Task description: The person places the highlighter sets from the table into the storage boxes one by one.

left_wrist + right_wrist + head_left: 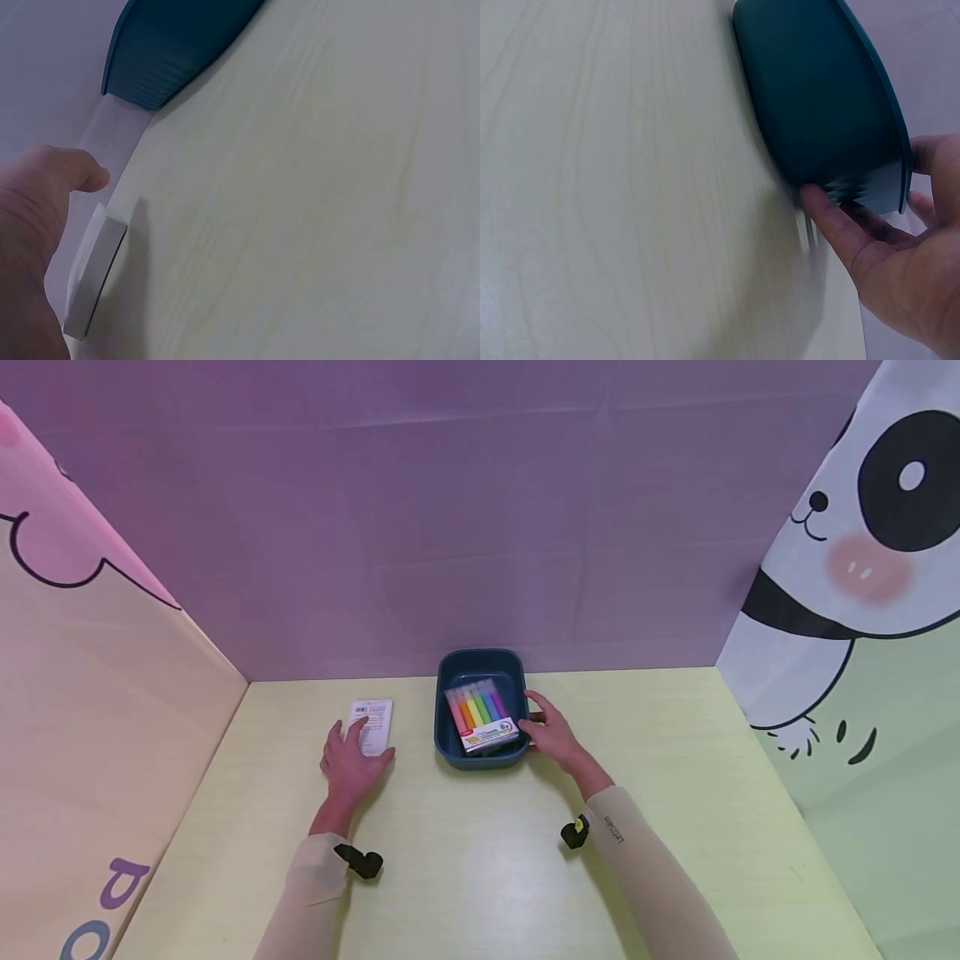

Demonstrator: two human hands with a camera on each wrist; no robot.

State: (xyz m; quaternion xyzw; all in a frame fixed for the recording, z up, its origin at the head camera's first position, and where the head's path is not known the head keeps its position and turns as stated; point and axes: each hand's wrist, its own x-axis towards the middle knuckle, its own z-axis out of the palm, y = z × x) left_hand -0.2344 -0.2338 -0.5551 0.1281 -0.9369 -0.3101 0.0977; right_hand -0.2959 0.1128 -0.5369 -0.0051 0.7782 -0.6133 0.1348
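My left hand (357, 770) is over a small white box (379, 727) with printed text, fingers spread across its left part. In the left wrist view the thumb (86, 174) is apart from that box; the other fingers are hidden there. My right hand (557, 739) grips the right side of a dark blue plastic bin (480, 763), its digits around the rim and outer wall in the right wrist view. Inside the bin a pack of coloured marker pens (480, 714) lies tilted.
The pale wooden table (457, 860) ends at a purple backdrop (480, 527) just behind the bin. Printed side panels stand left (112, 693) and right (885, 760).
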